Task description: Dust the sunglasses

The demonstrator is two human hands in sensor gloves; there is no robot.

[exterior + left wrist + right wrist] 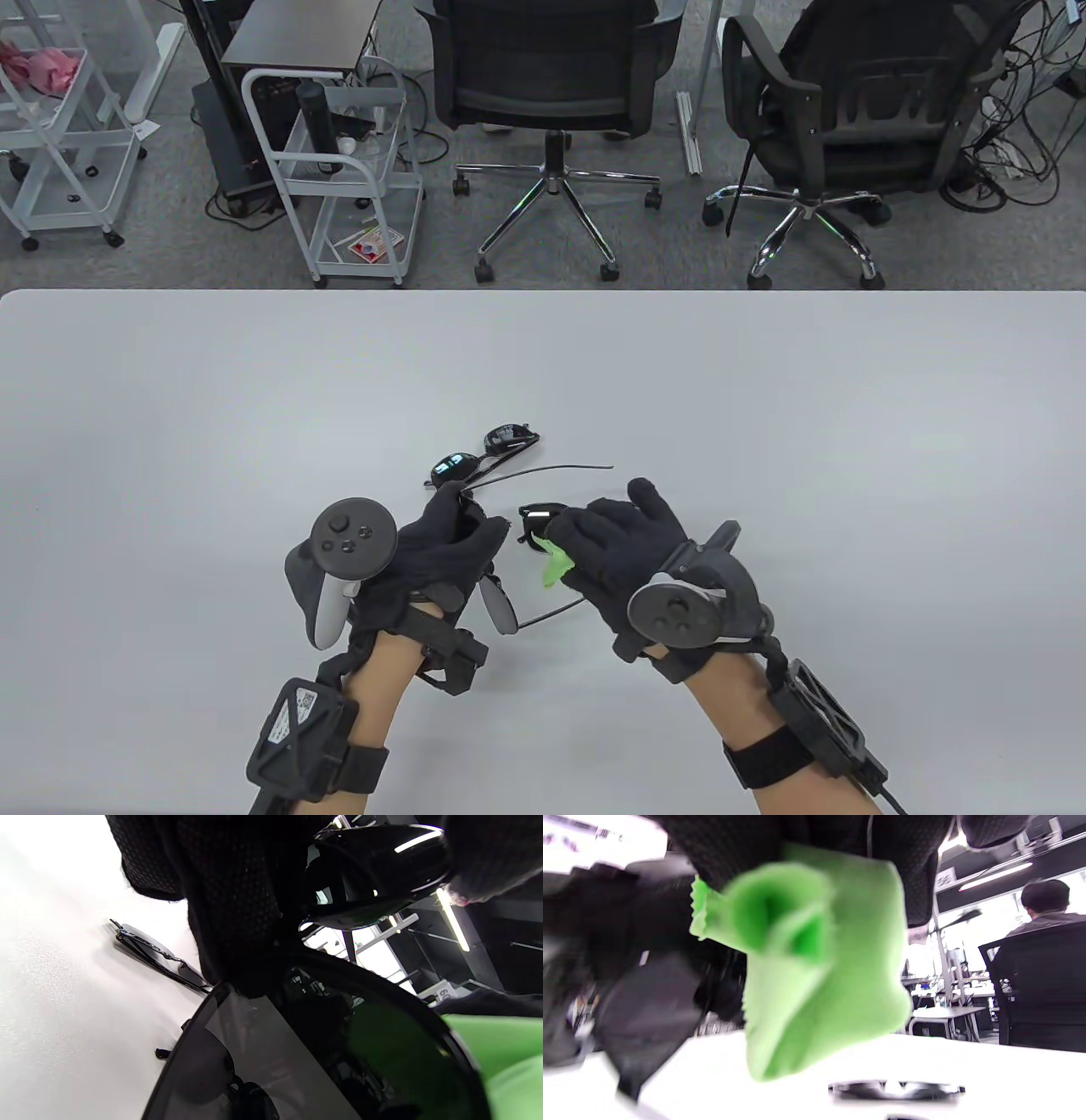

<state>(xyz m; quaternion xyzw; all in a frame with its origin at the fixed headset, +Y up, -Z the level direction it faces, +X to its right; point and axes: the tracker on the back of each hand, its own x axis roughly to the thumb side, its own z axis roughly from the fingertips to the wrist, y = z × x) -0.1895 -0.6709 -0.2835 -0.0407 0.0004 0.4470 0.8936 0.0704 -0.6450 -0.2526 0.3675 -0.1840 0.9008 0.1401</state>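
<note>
My left hand (454, 543) grips a pair of black sunglasses (536, 519) at the bridge and holds them above the table; one lens (322, 1065) fills the left wrist view. My right hand (607, 543) pinches a green cloth (556, 567) against the far lens of that pair; the cloth (806, 971) hangs bunched from my fingers in the right wrist view. A second pair of black sunglasses (484, 454) lies on the white table (764, 407) just beyond my left hand, and also shows in the left wrist view (157, 957).
The table's far edge (543, 293) runs across the view. Beyond it stand two black office chairs (551, 93), a white wire cart (348, 170) and a white rack (59, 127) on the floor.
</note>
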